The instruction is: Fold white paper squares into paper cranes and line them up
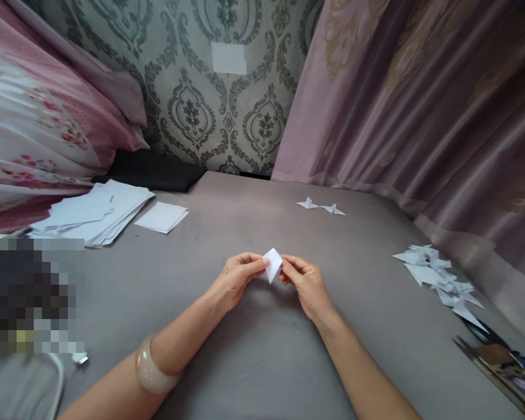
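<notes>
A small piece of folded white paper point(273, 266), diamond-shaped with a point facing down, is held up between my two hands over the grey surface. My left hand point(241, 277) pinches its left side, thumb lying on the front face. At the right edge, my right hand point(305, 281) grips the paper between thumb and fingers. Its other fingers are curled and partly hidden. Farther off on the surface sit two folded paper cranes point(307, 203), side by side.
A pile of folded paper cranes point(433, 271) lies at the right, with scissors point(472, 356) nearer me. White sheets point(109, 213) and a smaller stack of square paper point(161, 217) are at the left. A white cable point(59, 379) lies front left. Curtains point(345, 116) border the right side.
</notes>
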Available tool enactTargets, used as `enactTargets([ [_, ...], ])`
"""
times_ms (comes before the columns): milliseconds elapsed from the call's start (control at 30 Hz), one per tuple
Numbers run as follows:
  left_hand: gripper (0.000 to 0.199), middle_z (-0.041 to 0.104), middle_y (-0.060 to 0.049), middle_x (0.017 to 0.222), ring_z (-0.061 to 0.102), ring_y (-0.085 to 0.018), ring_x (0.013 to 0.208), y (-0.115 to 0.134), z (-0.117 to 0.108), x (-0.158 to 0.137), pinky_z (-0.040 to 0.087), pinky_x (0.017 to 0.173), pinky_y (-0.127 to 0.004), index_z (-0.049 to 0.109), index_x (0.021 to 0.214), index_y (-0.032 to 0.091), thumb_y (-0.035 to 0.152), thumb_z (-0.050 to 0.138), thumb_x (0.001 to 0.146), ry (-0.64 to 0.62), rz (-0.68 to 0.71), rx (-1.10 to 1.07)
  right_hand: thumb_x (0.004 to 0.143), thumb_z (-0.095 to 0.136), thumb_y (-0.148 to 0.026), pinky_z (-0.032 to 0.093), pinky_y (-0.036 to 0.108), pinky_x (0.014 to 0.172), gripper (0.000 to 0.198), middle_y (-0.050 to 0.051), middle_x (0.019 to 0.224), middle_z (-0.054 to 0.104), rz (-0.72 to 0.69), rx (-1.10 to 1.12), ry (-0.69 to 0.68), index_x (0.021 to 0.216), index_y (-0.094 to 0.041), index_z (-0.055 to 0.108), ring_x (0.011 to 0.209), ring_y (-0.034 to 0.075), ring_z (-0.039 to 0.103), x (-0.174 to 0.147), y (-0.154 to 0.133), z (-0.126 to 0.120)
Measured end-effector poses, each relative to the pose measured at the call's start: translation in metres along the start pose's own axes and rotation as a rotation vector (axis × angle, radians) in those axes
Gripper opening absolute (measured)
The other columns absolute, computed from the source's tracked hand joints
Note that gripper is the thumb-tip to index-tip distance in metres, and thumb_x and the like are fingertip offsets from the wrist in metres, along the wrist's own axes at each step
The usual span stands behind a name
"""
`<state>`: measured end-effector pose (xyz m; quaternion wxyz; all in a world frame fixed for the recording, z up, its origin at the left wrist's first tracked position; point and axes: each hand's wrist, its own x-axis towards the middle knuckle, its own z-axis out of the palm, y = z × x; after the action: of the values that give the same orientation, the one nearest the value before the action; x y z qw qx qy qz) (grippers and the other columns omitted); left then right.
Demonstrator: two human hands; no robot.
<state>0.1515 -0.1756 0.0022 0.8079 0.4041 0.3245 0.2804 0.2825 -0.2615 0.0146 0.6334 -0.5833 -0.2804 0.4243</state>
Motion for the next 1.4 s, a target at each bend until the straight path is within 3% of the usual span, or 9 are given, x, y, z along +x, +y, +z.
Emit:
enactTargets([
  [100, 0.028, 0.068, -0.004, 0.068, 0.060, -0.013, 0.064, 0.000, 0.001, 0.000, 0.042, 0.067, -0.026, 0.065, 0.067, 0.013, 0.033, 0.082, 0.057, 0.089, 0.026, 0.039, 0.072, 0.069, -0.045, 0.042, 0.023, 0.055, 0.033, 0.003, 0.071, 0.066, 0.021, -0.027, -0.027, 0.084, -0.015, 0.072, 0.060, 0.011, 0.055, 0.000, 0.001, 0.000],
  [233, 0.029, 0.067, -0.003, 0.066, 0.057, -0.013, 0.061, 0.001, 0.006, -0.004, 0.040, 0.063, -0.025, 0.064, 0.068, 0.014, 0.035, 0.081, 0.057, 0.134, 0.057, 0.109, 0.068, 0.073, -0.043, 0.041, 0.023, 0.055, 0.034, 0.002, 0.068, 0.065, 0.035, -0.065, -0.004, 0.088, -0.015, 0.073, 0.059, 0.010, 0.053, 0.000, 0.003, 0.002],
  [333, 0.029, 0.065, -0.001, 0.065, 0.056, -0.012, 0.062, 0.001, 0.008, -0.006, 0.039, 0.064, -0.024, 0.061, 0.068, 0.015, 0.033, 0.080, 0.058, 0.131, 0.105, 0.143, 0.067, 0.074, -0.042, 0.040, 0.023, 0.054, 0.034, 0.000, 0.062, 0.062, 0.029, -0.081, 0.011, 0.088, -0.015, 0.073, 0.056, 0.010, 0.051, 0.001, 0.005, 0.002],
  [533, 0.035, 0.066, 0.000, 0.075, 0.058, -0.012, 0.068, 0.002, 0.009, -0.006, 0.041, 0.068, -0.024, 0.063, 0.092, 0.018, 0.034, 0.077, 0.064, 0.014, 0.112, 0.139, 0.071, 0.069, -0.045, 0.037, 0.022, 0.052, 0.032, -0.002, 0.054, 0.056, 0.021, -0.112, -0.056, 0.083, -0.015, 0.071, 0.051, 0.009, 0.047, 0.002, 0.005, -0.002],
  [700, 0.026, 0.065, -0.002, 0.071, 0.055, -0.011, 0.064, 0.001, 0.005, -0.005, 0.038, 0.063, -0.023, 0.067, 0.079, 0.015, 0.038, 0.073, 0.069, -0.010, 0.084, 0.211, 0.073, 0.066, -0.048, 0.035, 0.021, 0.046, 0.033, -0.004, 0.050, 0.054, 0.052, -0.155, -0.099, 0.081, -0.016, 0.068, 0.045, 0.008, 0.045, -0.001, 0.004, 0.001],
  [900, 0.026, 0.061, 0.001, 0.068, 0.051, -0.007, 0.056, -0.002, 0.002, 0.000, 0.039, 0.060, -0.021, 0.061, 0.074, 0.016, 0.034, 0.076, 0.064, 0.090, 0.092, 0.102, 0.071, 0.070, -0.045, 0.030, 0.019, 0.041, 0.031, 0.001, 0.070, 0.066, 0.106, -0.204, -0.190, 0.081, -0.016, 0.066, 0.046, 0.006, 0.047, -0.007, 0.007, 0.009],
  [1100, 0.028, 0.061, 0.002, 0.067, 0.053, -0.008, 0.060, 0.002, 0.000, -0.001, 0.038, 0.059, -0.020, 0.061, 0.086, 0.017, 0.025, 0.074, 0.063, 0.047, 0.061, 0.138, 0.068, 0.072, -0.046, 0.029, 0.019, 0.040, 0.032, -0.001, 0.062, 0.061, 0.104, -0.051, -0.065, 0.073, -0.015, 0.065, 0.042, 0.004, 0.041, -0.001, 0.005, 0.001],
  [1233, 0.027, 0.066, -0.001, 0.076, 0.055, -0.010, 0.065, 0.006, 0.005, -0.007, 0.037, 0.062, -0.021, 0.066, 0.085, 0.017, 0.027, 0.077, 0.062, -0.069, -0.004, 0.217, 0.066, 0.073, -0.046, 0.028, 0.021, 0.042, 0.031, -0.003, 0.057, 0.056, 0.038, -0.074, 0.025, 0.070, -0.016, 0.066, 0.043, 0.005, 0.039, 0.002, 0.001, -0.003],
  [1400, 0.024, 0.063, 0.000, 0.065, 0.050, -0.010, 0.061, 0.009, 0.007, -0.011, 0.033, 0.059, -0.021, 0.071, 0.074, 0.016, 0.038, 0.075, 0.067, -0.052, 0.013, 0.311, 0.071, 0.070, -0.039, 0.041, 0.025, 0.057, 0.022, 0.000, 0.065, 0.063, -0.128, -0.222, -0.023, 0.078, -0.018, 0.070, 0.058, 0.011, 0.052, 0.000, -0.002, -0.002],
])
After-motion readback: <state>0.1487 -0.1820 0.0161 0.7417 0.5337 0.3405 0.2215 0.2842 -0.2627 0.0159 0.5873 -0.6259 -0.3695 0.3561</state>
